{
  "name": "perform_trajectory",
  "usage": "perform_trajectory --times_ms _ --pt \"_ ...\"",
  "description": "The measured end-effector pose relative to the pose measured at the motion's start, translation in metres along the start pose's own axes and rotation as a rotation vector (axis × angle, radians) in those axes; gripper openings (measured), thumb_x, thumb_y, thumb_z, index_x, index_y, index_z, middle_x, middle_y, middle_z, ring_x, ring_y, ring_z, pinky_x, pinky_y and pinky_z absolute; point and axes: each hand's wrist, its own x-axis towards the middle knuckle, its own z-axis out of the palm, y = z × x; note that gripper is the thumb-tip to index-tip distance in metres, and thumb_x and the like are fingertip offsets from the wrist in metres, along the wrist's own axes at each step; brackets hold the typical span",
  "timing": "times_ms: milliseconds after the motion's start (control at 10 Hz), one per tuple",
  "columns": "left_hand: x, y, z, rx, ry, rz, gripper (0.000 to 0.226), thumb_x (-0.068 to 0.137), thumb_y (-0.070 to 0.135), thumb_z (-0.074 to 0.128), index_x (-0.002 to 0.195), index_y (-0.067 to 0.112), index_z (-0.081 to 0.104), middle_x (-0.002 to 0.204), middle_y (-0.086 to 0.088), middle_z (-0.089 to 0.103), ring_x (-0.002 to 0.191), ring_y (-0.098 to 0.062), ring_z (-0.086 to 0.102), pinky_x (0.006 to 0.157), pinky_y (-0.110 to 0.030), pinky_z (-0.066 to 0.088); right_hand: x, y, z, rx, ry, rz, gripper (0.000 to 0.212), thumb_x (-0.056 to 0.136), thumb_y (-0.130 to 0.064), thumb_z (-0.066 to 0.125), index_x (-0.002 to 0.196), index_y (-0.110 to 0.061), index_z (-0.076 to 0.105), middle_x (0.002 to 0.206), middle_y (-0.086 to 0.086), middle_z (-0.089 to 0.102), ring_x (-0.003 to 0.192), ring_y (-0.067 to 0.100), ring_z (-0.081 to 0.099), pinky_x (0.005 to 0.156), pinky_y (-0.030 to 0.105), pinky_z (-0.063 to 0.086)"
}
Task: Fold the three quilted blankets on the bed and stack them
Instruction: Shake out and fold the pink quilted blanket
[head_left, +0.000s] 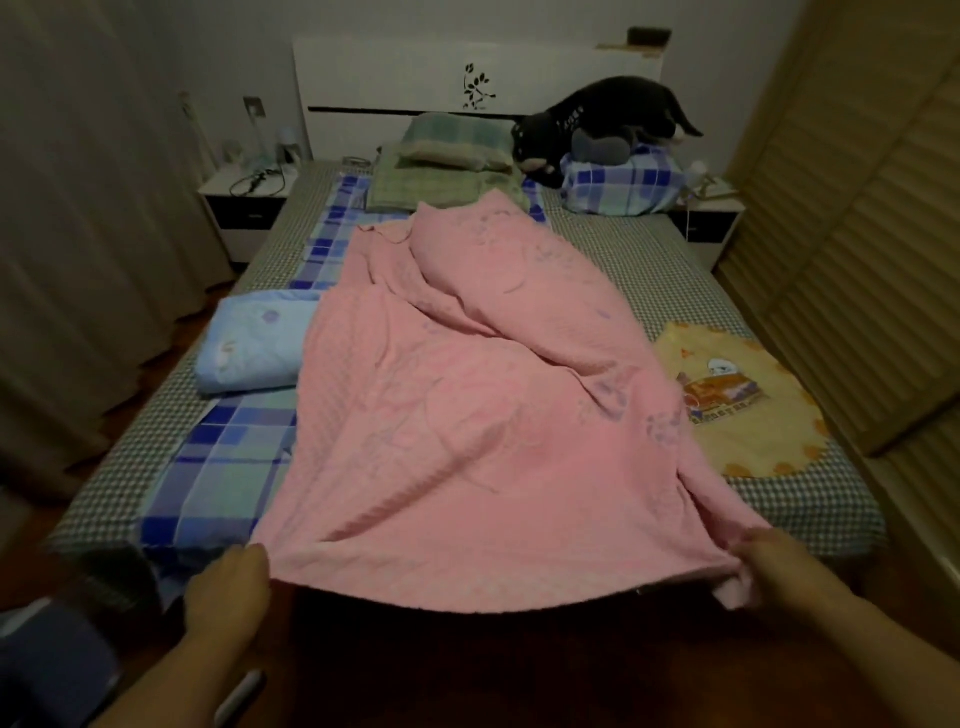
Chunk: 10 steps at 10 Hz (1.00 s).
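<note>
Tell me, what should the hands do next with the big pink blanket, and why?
Probably lift and shake it flat. The left hand and right hand each grip a near corner of the pink blanket, but its far half lies bunched and wrinkled, so it looks too rumpled to fold neatly yet.

yellow blanket (737, 395) print lettering too blurred, no text readable

Two bare forearms enter from the bottom edge, ending in the left hand (228, 587) and the right hand (779, 566). No sleeves reach into view on either arm, and the wrists and fingers carry no watch, ring or glove that shows in the dim light.
</note>
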Motion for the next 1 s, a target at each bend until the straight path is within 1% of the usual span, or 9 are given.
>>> perform_trajectory --times_ms 100,300,400,500,600,700,800,900,1000 --pt "0.000 -0.001 -0.002 0.043 0.011 -0.018 0.017 0.094 0.025 0.046 0.102 0.024 0.061 0.109 0.000 0.062 0.093 -0.020 0.067 0.072 -0.034 0.049 -0.003 -0.002 0.017 0.059 0.302 0.108 0.044 0.083 -0.036 0.068 0.125 -0.028 0.058 0.124 0.008 0.050 0.107 0.024 0.052 0.087 0.035 0.051" --pt "-0.015 -0.015 0.006 0.051 -0.027 -0.241 0.028 0.090 0.028 0.053 0.114 0.023 0.066 0.115 -0.008 0.058 0.104 -0.028 0.058 0.083 -0.039 0.052 -0.032 -0.023 0.036 0.158 -0.193 -0.068 0.064 0.094 -0.064 0.041 0.151 -0.052 0.013 0.150 0.013 0.042 0.133 0.023 0.049 0.105 0.026 0.041" --pt "-0.010 -0.020 0.002 -0.060 -0.170 -0.417 0.037 0.094 0.032 0.047 0.128 0.024 0.057 0.134 -0.011 0.048 0.119 -0.032 0.049 0.093 -0.042 0.045 0.011 0.023 0.092 -0.084 -0.298 0.049 0.111 0.055 -0.077 0.075 0.148 -0.027 0.041 0.149 0.008 0.047 0.130 0.021 0.051 0.105 0.027 0.043" --pt "0.008 -0.021 -0.003 -0.534 -0.290 -0.768 0.045 0.098 0.029 0.046 0.140 0.016 0.051 0.143 -0.018 0.048 0.124 -0.036 0.052 0.099 -0.046 0.044 0.053 0.065 0.110 0.383 -0.240 0.272 0.119 0.027 -0.057 0.085 0.139 -0.037 0.052 0.138 0.000 0.054 0.112 0.019 0.060 0.090 0.031 0.054" --pt "0.006 0.018 -0.010 -1.353 -0.342 -0.825 0.025 0.099 0.016 0.049 0.122 0.009 0.057 0.114 -0.021 0.063 0.088 -0.038 0.064 0.077 -0.050 0.056 -0.011 -0.008 0.009 0.851 0.159 0.477 0.040 0.097 -0.041 0.049 0.130 -0.023 0.060 0.140 0.010 0.055 0.122 0.026 0.055 0.099 0.035 0.046" --pt "-0.012 0.065 -0.037 -1.957 -0.036 -0.999 0.015 0.097 0.019 0.054 0.112 0.021 0.058 0.094 -0.010 0.060 0.064 -0.025 0.057 0.049 -0.028 0.054 -0.031 -0.052 -0.028 1.261 0.258 0.462 0.063 0.101 -0.057 0.036 0.124 -0.007 0.065 0.133 0.020 0.058 0.120 0.037 0.054 0.098 0.044 0.040" --pt "-0.029 0.095 -0.069 -2.123 0.300 -0.872 0.022 0.101 0.015 0.043 0.094 0.013 0.063 0.087 -0.002 0.062 0.081 -0.020 0.069 0.051 -0.022 0.052 -0.030 -0.068 -0.039 1.629 0.554 0.595 0.031 0.100 -0.028 0.052 0.120 -0.010 0.068 0.117 0.012 0.062 0.089 0.026 0.060 0.079 0.039 0.053" --pt "-0.047 0.108 -0.087 -1.502 0.640 -0.386 0.041 0.097 0.003 0.047 0.134 0.016 0.058 0.138 -0.007 0.056 0.132 -0.023 0.050 0.104 -0.035 0.045 -0.042 -0.071 -0.059 1.818 0.807 0.758 0.045 0.093 0.008 0.039 0.110 -0.023 0.067 0.125 0.009 0.060 0.099 0.022 0.063 0.084 0.039 0.059" --pt "-0.060 0.136 -0.096 -1.131 0.749 0.128 0.054 0.089 -0.006 0.045 0.139 0.009 0.053 0.147 -0.004 0.044 0.139 -0.016 0.035 0.119 -0.024 0.021 -0.054 -0.100 -0.083 1.591 0.875 0.506 0.044 0.094 0.007 0.038 0.099 -0.031 0.060 0.115 0.000 0.060 0.105 0.021 0.063 0.083 0.029 0.056"
